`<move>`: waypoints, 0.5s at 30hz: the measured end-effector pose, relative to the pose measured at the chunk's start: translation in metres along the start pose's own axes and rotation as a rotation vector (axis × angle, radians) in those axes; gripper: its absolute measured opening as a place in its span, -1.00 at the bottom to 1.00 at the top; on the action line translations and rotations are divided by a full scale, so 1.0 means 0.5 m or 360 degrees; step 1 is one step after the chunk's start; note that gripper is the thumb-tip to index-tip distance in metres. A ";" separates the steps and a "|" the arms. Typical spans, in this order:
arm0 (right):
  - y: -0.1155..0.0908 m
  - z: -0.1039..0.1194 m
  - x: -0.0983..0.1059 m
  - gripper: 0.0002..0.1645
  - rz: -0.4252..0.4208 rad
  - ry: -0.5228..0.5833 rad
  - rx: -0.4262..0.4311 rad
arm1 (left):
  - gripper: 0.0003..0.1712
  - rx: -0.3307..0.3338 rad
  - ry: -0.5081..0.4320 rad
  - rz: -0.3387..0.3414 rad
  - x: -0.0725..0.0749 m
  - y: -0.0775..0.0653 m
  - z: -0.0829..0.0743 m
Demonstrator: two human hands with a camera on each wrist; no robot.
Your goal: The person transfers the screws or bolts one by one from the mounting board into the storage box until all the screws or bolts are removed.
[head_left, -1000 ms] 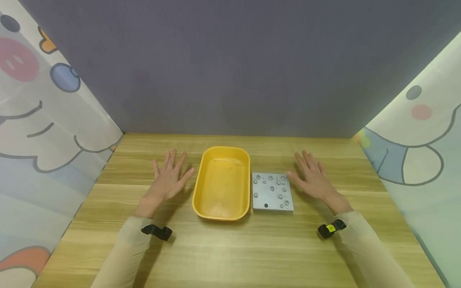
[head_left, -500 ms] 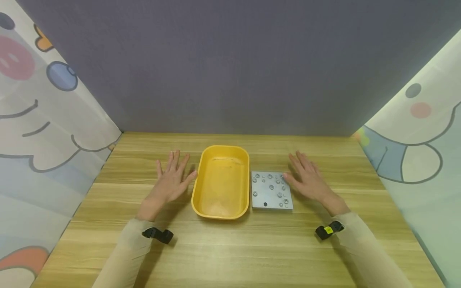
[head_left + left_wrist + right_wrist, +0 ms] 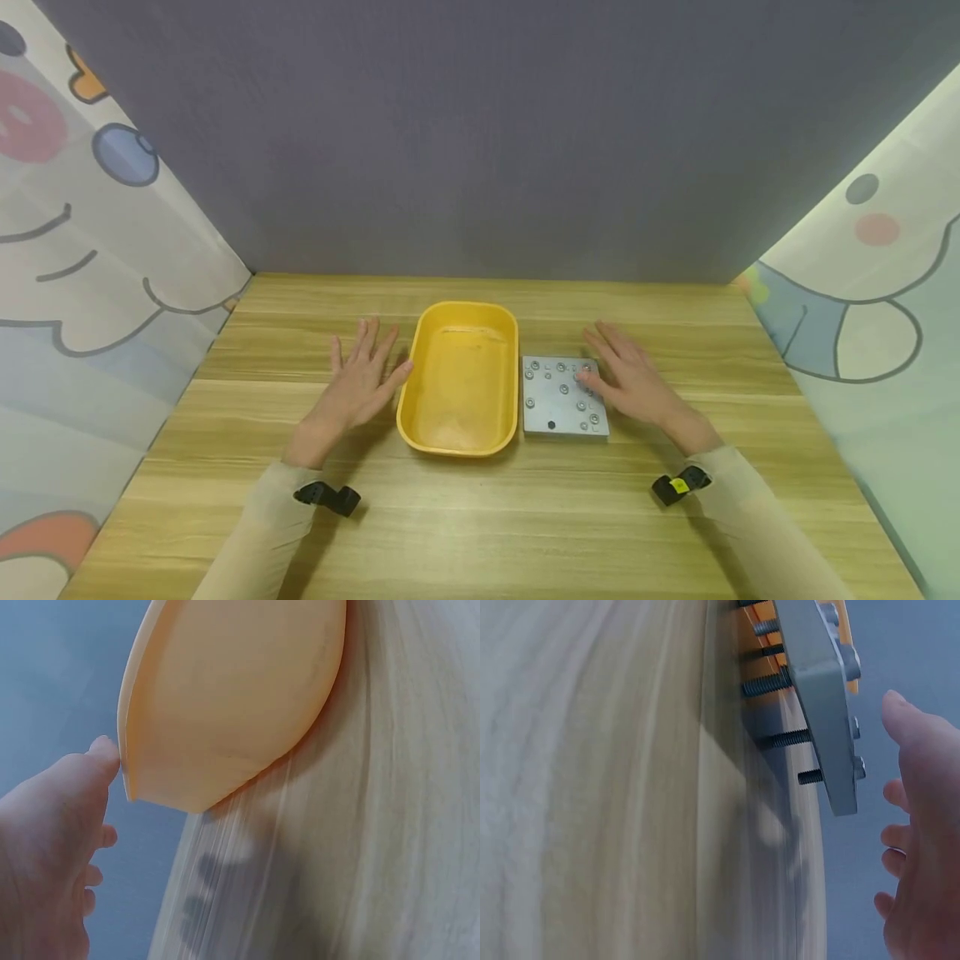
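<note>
A yellow rectangular tray (image 3: 459, 400) with rounded corners stands in the middle of the table. My left hand (image 3: 356, 390) is spread, palm down, on its left; in the left wrist view the thumb tip comes right at the tray's wall (image 3: 180, 750). To the tray's right sits a square metal plate (image 3: 551, 404) fitted with several bolts. From the right wrist view, threaded bolt ends (image 3: 789, 738) stick out below the plate. My right hand (image 3: 630, 379), fingers extended, is at the plate's right side, and its thumb overlaps the plate's upper right corner in the head view.
The wood-grain table (image 3: 480, 533) ends at a grey back panel (image 3: 487, 167). Curtains with cartoon prints hang at the left (image 3: 97, 358) and right (image 3: 885, 333). Each wrist wears a small black camera on a strap.
My right hand has moved left, bringing its thumb over the plate's corner. My left hand has shifted slightly right, toward the tray. Tray and plate keep their places.
</note>
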State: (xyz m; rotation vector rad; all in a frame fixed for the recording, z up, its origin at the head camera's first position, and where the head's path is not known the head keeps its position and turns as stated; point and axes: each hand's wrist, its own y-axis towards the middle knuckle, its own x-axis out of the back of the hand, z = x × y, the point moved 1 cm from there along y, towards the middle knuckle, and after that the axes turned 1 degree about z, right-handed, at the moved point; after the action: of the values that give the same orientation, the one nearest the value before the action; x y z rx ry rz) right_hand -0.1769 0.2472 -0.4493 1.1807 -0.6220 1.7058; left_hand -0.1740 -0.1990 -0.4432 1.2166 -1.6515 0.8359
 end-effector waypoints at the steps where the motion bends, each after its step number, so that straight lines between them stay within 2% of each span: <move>1: 0.000 0.003 -0.001 -0.10 -0.0003 0.0000 0.0017 | -0.08 -0.0007 -0.0004 -0.0004 0.000 -0.001 -0.001; 9: 0.000 0.016 -0.007 -0.18 -0.0052 -0.0060 0.0156 | -0.15 -0.0081 -0.0054 -0.0037 0.006 -0.006 -0.012; 15: 0.001 0.027 -0.010 -0.25 -0.0082 -0.0056 0.0243 | -0.23 -0.0098 -0.0056 -0.0084 0.007 -0.005 -0.022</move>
State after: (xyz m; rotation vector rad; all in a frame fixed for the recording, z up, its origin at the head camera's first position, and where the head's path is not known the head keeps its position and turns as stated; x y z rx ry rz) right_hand -0.1708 0.2343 -0.4484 1.3250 -0.4856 1.7161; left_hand -0.1693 -0.1913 -0.4357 1.2332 -1.6542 0.7296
